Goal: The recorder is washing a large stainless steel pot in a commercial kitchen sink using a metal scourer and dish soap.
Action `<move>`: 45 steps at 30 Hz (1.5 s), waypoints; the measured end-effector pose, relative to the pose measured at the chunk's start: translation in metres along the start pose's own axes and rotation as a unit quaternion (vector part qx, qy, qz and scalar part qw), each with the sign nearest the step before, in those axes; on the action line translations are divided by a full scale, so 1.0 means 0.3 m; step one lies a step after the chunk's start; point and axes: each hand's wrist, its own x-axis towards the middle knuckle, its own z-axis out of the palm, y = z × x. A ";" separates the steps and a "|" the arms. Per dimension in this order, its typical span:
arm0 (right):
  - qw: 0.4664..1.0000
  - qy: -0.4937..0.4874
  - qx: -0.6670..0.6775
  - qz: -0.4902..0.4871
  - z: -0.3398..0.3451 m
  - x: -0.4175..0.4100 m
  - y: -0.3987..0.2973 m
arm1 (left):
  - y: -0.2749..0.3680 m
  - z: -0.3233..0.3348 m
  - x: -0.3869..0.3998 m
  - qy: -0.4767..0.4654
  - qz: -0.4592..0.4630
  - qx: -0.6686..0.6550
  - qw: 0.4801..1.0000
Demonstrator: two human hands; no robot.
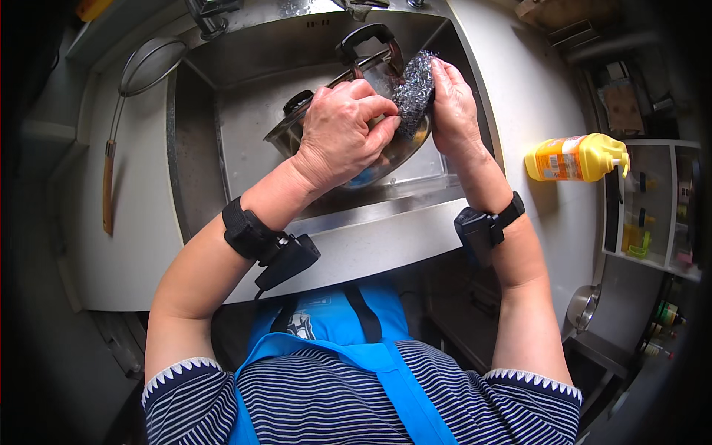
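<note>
A shaggy, silvery metal scourer point(414, 94) is held between my two hands, over a shiny stainless steel pot. My right hand point(453, 105) grips the scourer along its right side. With thumb and forefinger, my left hand point(347, 130) pinches its lower left edge. The pot point(384, 169) stands tilted in the sink beneath my hands, and my left hand covers much of its near rim. Two black parts rise from the pot: a looped handle point(367, 36) at the far side and a smaller grip point(297, 102) at the left.
The stainless steel sink point(245, 161) is set into a white counter point(133, 250). A wire strainer with a wooden handle point(108, 194) lies to the left. A yellow pump bottle point(578, 158) lies at the right. A faucet point(208, 22) stands at the back left; a dark cloth point(360, 6) lies behind the sink.
</note>
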 end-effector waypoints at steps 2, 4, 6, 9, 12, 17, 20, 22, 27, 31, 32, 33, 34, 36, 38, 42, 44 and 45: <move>0.983 -0.013 -0.171 -0.069 -0.045 0.016 0.000 | -0.004 -0.001 0.004 -0.009 0.006 -0.025 1.000; 0.911 0.027 -0.339 -0.233 -0.041 -0.004 -0.064 | -0.018 -0.020 -0.005 -0.018 -0.041 -0.072 0.996; 0.856 -0.067 -0.369 -0.356 -0.029 -0.053 -0.188 | -0.027 -0.028 -0.006 -0.021 -0.058 -0.100 0.993; 0.753 -0.255 -0.502 -0.342 -0.016 -0.058 -0.157 | -0.042 -0.032 -0.001 -0.012 -0.046 -0.103 0.994; 0.817 -0.250 -0.416 -0.311 -0.048 -0.028 -0.098 | -0.050 -0.035 -0.001 -0.021 -0.041 -0.079 0.996; 0.887 -0.157 -0.364 -0.238 -0.085 0.009 -0.069 | -0.090 -0.036 0.044 0.129 0.027 0.057 0.990; 0.869 -0.109 -0.389 -0.285 -0.056 0.082 -0.075 | -0.174 -0.016 0.026 0.108 -0.140 -0.040 0.984; 0.844 -0.116 -0.398 -0.340 -0.023 0.112 -0.070 | -0.183 0.016 0.001 0.093 -0.178 -0.081 0.976; 0.845 -0.077 -0.352 -0.395 0.083 0.160 -0.045 | -0.190 0.026 -0.012 0.099 -0.193 -0.098 0.971; 0.816 -0.114 -0.370 -0.430 0.063 0.160 -0.022 | -0.189 0.019 -0.019 0.077 -0.203 -0.122 0.968; 0.808 -0.130 -0.361 -0.447 0.058 0.154 -0.022 | -0.190 0.016 -0.021 0.077 -0.203 -0.119 0.969; 0.821 -0.145 -0.359 -0.420 0.049 0.139 -0.020 | -0.192 0.013 -0.023 0.076 -0.203 -0.116 0.969; 0.821 -0.166 -0.357 -0.413 0.042 0.135 -0.023 | -0.193 0.011 -0.024 0.075 -0.203 -0.113 0.970; 0.822 -0.201 -0.354 -0.399 0.036 0.128 -0.048 | -0.195 0.009 -0.029 0.082 -0.194 -0.099 0.973; 0.818 -0.234 -0.374 -0.370 0.040 0.136 -0.076 | -0.194 0.009 -0.034 0.083 -0.192 -0.084 0.974; 0.784 -0.271 -0.414 -0.375 0.069 0.169 -0.106 | -0.198 0.001 -0.050 0.074 -0.189 -0.059 0.977; 0.755 -0.275 -0.450 -0.390 0.089 0.174 -0.106 | -0.201 0.001 -0.056 0.076 -0.187 -0.060 0.977; 0.754 -0.262 -0.461 -0.388 0.100 0.169 -0.104 | -0.200 0.002 -0.059 0.080 -0.190 -0.067 0.976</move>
